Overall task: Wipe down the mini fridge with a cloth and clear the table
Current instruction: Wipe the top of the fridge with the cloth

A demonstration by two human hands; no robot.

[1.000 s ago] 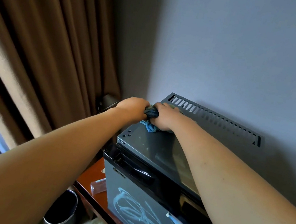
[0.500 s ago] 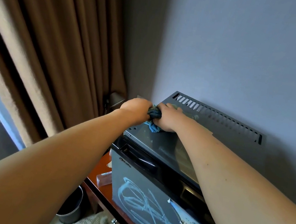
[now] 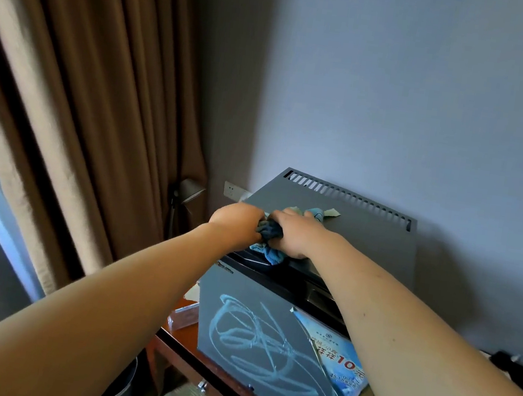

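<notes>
The blue cloth (image 3: 270, 237) is lying bunched on the front left part of the mini fridge (image 3: 364, 241) top, with one corner hanging just over the front edge, and most of it is hiding under the two hands. The left hand (image 3: 236, 224) is curling round the cloth's left end, and the right hand (image 3: 295, 234) is gripping its right end with fingers bent over it; a pale-blue and greenish fold is sticking out beyond the right hand's knuckles. The fridge is sitting on a reddish-brown desk (image 3: 182, 337) against the grey wall (image 3: 399, 99). Its grey door is showing chalky looping smears, and a small brand mark at the door's top left corner is too small to read. A blue leaflet (image 3: 336, 362) is leaning against the door's right side, half covered by the right forearm, with a large red "10" readable among characters that are hard to make out. A clear plastic holder (image 3: 183, 317) is lying on the desk beside the fridge. Brown curtains (image 3: 82, 108) are hanging at the left, and a waste bin (image 3: 120, 388) on the floor is partly hidden behind the left forearm.
</notes>
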